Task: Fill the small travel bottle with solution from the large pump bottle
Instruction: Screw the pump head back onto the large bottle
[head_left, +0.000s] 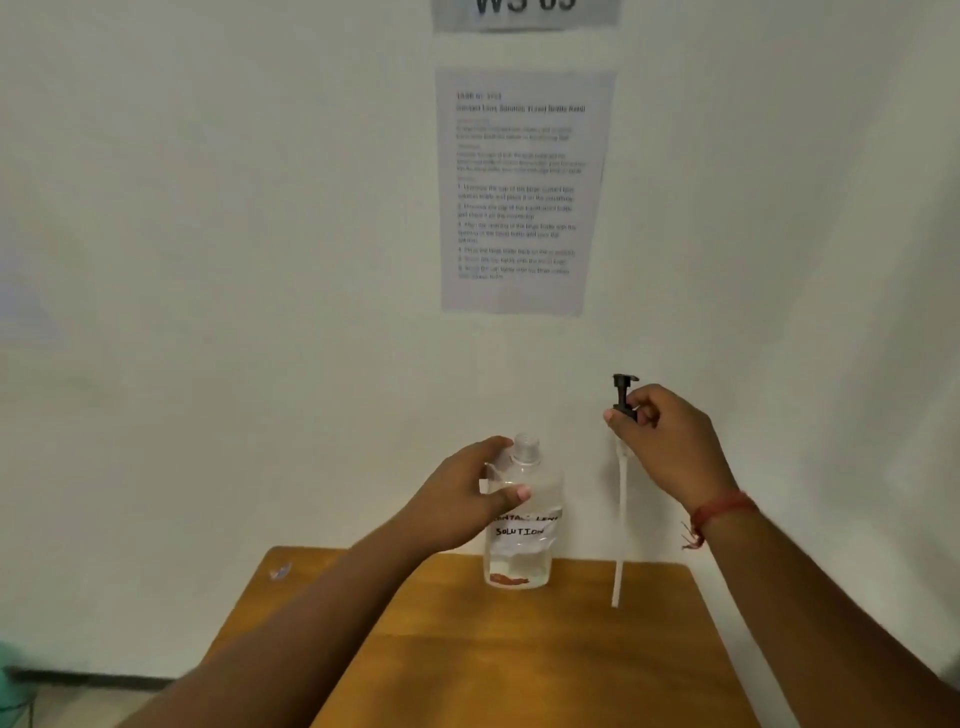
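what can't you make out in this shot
Head view:
- Small travel bottle: not in view anywhere.
- Instruction sheet on the wall: text too blurred to read.
- Sign above it: cut off by the top edge.
- Large bottle: label's top line blurred, left shoulder covered by the left hand.

Probably a test workstation: instruction sheet (522, 192) taped above wooden table (467, 649).
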